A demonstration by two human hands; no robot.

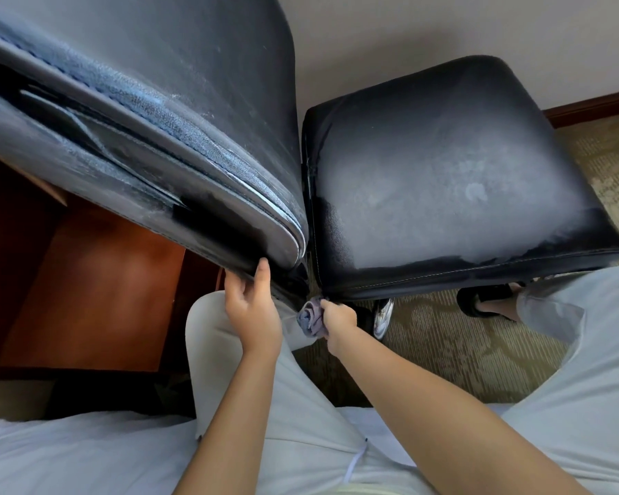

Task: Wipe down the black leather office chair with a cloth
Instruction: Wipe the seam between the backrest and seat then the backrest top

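Both hands work at the lower edge of a black leather office chair (pixel 461 166), seen from above by the person wearing the camera. Their left hand (pixel 252 316) grips the bottom rim of the chair's backrest (pixel 151 112), thumb up against the leather and fingers curled underneath. Their right hand (pixel 338 321) is closed around a bunched grey-purple cloth (pixel 310 317), pressing it to the near corner of the seat where seat and backrest meet. The two hands are just beside each other without touching. The seat cushion fills the upper right and carries a wide, pale dusty haze across its middle, with darker leather along its near and left edges. The backrest stretches across the upper left. Pale trousers (pixel 569 387) frame the bottom, a sandalled foot (pixel 486 303) rests on patterned carpet (pixel 444 351), and reddish wooden furniture (pixel 86 273) sits at left.
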